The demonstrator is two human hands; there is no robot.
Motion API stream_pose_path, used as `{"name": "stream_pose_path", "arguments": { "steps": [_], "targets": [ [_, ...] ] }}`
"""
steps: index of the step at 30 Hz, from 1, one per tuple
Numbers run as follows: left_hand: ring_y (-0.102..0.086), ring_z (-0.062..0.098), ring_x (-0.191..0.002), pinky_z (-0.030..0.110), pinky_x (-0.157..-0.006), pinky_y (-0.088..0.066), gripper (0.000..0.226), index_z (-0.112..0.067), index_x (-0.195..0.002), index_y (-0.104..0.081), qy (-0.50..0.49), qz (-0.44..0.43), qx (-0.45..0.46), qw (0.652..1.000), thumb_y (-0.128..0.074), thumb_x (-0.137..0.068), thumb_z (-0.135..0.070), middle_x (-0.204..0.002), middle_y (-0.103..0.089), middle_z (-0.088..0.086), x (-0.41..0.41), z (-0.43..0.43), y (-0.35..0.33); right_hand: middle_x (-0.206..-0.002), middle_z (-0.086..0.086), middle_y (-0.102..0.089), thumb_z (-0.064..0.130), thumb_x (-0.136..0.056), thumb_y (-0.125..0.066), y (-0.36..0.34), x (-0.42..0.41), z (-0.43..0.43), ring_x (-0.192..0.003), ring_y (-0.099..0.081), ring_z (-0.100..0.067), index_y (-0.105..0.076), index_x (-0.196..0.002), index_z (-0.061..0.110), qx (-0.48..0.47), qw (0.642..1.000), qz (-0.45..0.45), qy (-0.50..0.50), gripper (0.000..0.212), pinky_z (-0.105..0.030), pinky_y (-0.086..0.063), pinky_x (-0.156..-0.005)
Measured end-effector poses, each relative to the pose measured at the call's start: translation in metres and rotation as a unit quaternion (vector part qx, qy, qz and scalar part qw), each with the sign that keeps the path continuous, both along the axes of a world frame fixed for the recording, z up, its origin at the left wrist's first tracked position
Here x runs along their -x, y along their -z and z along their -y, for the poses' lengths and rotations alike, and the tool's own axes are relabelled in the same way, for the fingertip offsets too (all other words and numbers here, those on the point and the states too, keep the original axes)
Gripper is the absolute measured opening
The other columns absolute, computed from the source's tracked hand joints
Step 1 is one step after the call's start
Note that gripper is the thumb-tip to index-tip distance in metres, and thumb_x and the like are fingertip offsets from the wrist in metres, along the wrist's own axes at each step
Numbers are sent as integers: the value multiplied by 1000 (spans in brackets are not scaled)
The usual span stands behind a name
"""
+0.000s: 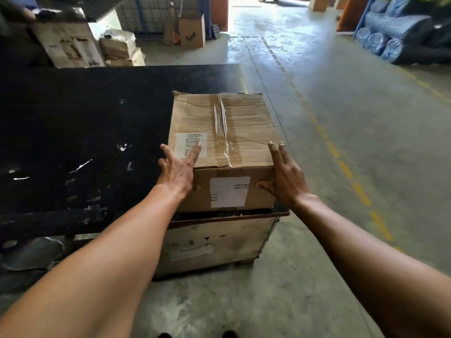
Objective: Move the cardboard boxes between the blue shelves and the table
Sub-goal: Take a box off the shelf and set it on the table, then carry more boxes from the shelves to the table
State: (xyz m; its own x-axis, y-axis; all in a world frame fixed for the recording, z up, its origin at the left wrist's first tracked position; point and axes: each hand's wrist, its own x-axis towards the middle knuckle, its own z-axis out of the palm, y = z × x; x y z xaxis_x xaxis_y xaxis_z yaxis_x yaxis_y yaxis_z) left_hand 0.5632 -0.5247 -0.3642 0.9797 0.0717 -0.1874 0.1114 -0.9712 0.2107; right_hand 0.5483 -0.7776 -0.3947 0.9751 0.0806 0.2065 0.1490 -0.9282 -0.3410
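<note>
- A cardboard box [224,132] sits at the near right corner of the table [85,123], its front face along the near edge.
- The left hand [177,172] rests on the box's near left corner, and the right hand [286,179] on its near right corner.
- Stacked boxes [70,45] stand behind the table's far edge, toward the left.
- A floor line [346,169] runs right of the table, with wrapped rolls [390,35] beyond it.

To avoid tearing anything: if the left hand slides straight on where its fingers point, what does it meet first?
Probably the clear tape along the top seam of the cardboard box; the left hand touches the white label.
</note>
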Motion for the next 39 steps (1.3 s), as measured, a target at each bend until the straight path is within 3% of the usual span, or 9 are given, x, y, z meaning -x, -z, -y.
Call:
{"name": "stream_pose_path", "arguments": {
  "steps": [5, 14, 19, 22, 25, 29, 33, 39],
  "targets": [
    [-33, 37, -115, 44, -87, -46, 97, -53, -148, -4, 30, 66, -15, 997, -66, -87, -11, -157, 8, 13, 7, 20, 6, -162, -18, -8, 39, -76, -81, -7, 0, 23, -132, -38, -49, -19, -155, 17, 39, 998, -43, 28, 102, -52, -36, -107],
    [-32, 39, -118, 47, -94, -48, 90, -51, -149, -6, 12, 51, -47, 998, -53, -90, -2, -157, 4, 11, 11, 26, 0, -162, -18, -6, 37, -78, -79, -8, 4, 22, -136, -34, -48, -17, -155, 18, 33, 997, -56, 35, 101, -52, -33, -109],
    [-23, 44, -133, 55, -103, -36, 101, -53, -148, -4, 26, -57, -26, 998, -76, -80, -33, -158, 11, 9, 1, 19, -19, -163, -15, -6, 43, -80, -75, -21, 2, 19, -139, -32, -44, -13, -156, 20, 63, 993, -98, 31, 100, -51, -32, -113],
    [-24, 44, -136, 59, -110, -27, 103, -43, -150, -10, 68, -85, -60, 992, -76, -73, -53, -156, -12, 10, -6, 6, -38, -160, -9, -23, 54, -83, -62, -56, -8, 23, -140, -28, -42, -28, -149, 28, 158, 971, -179, 23, 78, -62, -22, -114],
    [-33, 36, -134, 53, -111, -29, 86, -25, -147, -27, 83, 30, -70, 994, -72, -78, -51, -145, -38, 10, 0, -8, -58, -148, -9, -46, 62, -87, -51, -94, -22, 12, -137, -36, -36, -47, -138, 30, 178, 963, -200, 33, 60, -63, -20, -113],
    [-35, 30, -136, 42, -113, -29, 74, -11, -142, -35, 61, 181, -123, 974, -67, -85, -46, -141, -44, 13, 17, -72, -110, -145, -5, -50, 57, -97, -42, -144, -25, -73, -128, -48, -33, -47, -141, 23, 75, 997, -15, -28, 56, -47, -42, -100],
    [-44, 27, -126, 40, -112, -30, 54, -8, -126, -48, 71, 257, -138, 954, -61, -89, -44, -128, -54, 11, 20, -103, -138, -141, -7, -52, 52, -100, -35, -151, -34, -121, -123, -51, -35, -47, -139, 21, 58, 995, 54, -60, 51, -45, -46, -95],
    [-53, 29, -111, 38, -100, -37, 39, -4, -112, -53, -34, 355, -198, 913, -56, -92, -38, -114, -60, 15, 73, -231, -212, -140, -14, -50, 51, -100, -34, -215, -41, -274, -125, -47, -37, -45, -140, 16, 3, 978, 123, -171, 54, -52, -44, -100]
  ]
}}
